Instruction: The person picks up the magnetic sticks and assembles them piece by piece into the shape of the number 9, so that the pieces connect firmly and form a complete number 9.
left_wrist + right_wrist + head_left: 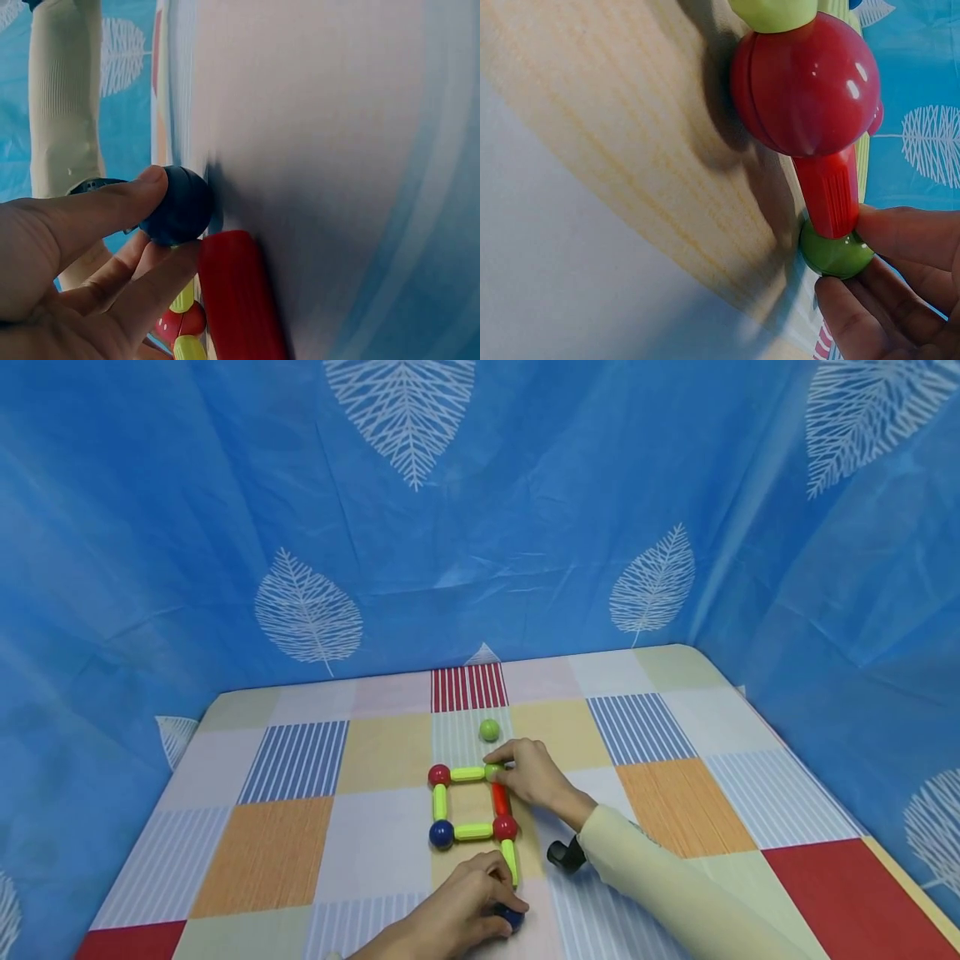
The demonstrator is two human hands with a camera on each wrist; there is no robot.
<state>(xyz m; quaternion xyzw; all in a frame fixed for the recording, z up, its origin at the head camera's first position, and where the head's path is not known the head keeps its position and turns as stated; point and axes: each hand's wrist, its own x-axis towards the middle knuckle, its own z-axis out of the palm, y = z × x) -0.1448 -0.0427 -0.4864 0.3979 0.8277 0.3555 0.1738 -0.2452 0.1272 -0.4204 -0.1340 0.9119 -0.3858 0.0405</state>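
Note:
Near the front, my left hand [463, 900] pinches a dark blue ball [180, 206] between thumb and fingers, at the near end of a yellow-green stick [510, 862]. A red stick [241, 300] lies against its fingers in the left wrist view. My right hand [534, 772] pinches a green ball [836, 255] at the far right corner of a square of sticks and balls. From that ball a red stick [829, 191] runs to a red ball [806, 84]. The square's other corners are a blue ball [441, 833] and a red ball [439, 775], joined by yellow-green sticks.
Behind the square lies a loose green ball [490, 729]. A black object [566, 856] shows beside the right forearm. The patchwork cloth [285, 852] covers the table, and blue leaf-print sheets [525, 527] hang behind and at both sides.

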